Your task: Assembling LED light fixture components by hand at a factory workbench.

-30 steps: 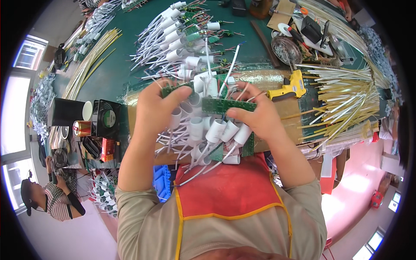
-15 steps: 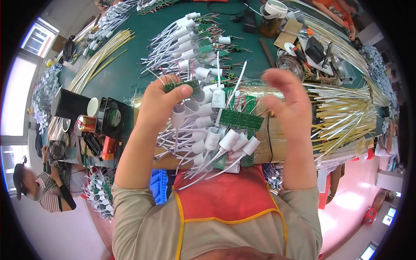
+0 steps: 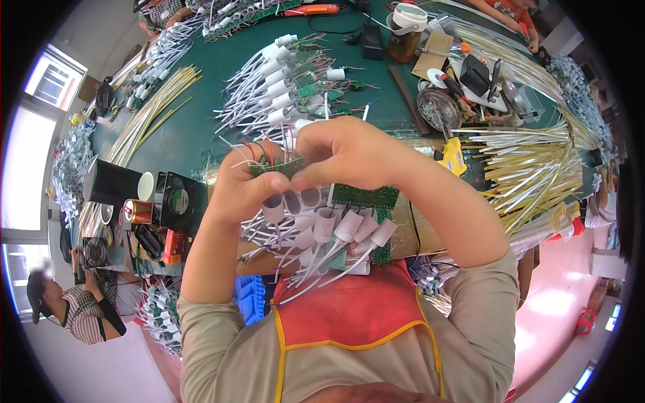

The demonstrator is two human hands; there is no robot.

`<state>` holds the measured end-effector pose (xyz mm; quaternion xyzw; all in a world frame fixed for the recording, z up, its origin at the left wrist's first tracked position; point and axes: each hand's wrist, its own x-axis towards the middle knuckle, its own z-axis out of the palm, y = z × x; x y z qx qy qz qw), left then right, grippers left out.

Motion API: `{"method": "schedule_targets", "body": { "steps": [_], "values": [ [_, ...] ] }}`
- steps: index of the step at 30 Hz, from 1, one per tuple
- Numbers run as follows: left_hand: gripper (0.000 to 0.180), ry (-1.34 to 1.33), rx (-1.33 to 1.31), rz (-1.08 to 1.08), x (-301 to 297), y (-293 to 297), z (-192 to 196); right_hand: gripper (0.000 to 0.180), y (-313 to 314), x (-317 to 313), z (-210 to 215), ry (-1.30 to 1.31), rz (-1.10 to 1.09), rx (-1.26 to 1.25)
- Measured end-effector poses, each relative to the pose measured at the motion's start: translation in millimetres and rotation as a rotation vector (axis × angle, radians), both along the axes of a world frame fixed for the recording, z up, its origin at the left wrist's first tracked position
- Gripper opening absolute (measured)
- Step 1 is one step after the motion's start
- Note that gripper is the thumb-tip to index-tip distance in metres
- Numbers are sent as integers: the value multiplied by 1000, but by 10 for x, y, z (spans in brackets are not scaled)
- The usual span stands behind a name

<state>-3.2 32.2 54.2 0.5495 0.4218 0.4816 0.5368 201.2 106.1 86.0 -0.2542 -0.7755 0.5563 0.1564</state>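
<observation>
Both hands, left hand (image 3: 245,185) and right hand (image 3: 346,153), are pinched together on a small green circuit board (image 3: 277,166) with white tubular sockets (image 3: 316,225), apparently being fitted; fine alignment seems needed next.

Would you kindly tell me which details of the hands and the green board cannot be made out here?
Head view only:
- Green circuit board: mostly hidden by the left hand and right hand; only an edge shows.
- Right fingertips: curled under, out of sight.
- Board's thin wires: too small to trace.
- White tubes below: lower ends overlap, uncountable.
</observation>
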Motion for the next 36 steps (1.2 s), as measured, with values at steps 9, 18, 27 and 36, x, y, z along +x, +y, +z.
{"method": "schedule_targets", "body": {
  "steps": [9,18,27,36],
  "values": [
    [33,166,-77,237,87,97,-19,33,23,-33,-33,-51,-163,117],
    [18,150,30,428,-103,343,146,55,-97,331,-174,176,-328,-37],
    [15,291,6,187,-248,735,98,42,-212,914,-495,327,-624,-258],
    [25,836,-249,-141,464,562,202,36,-423,1342,-694,333,-856,-265]
  ]
}}
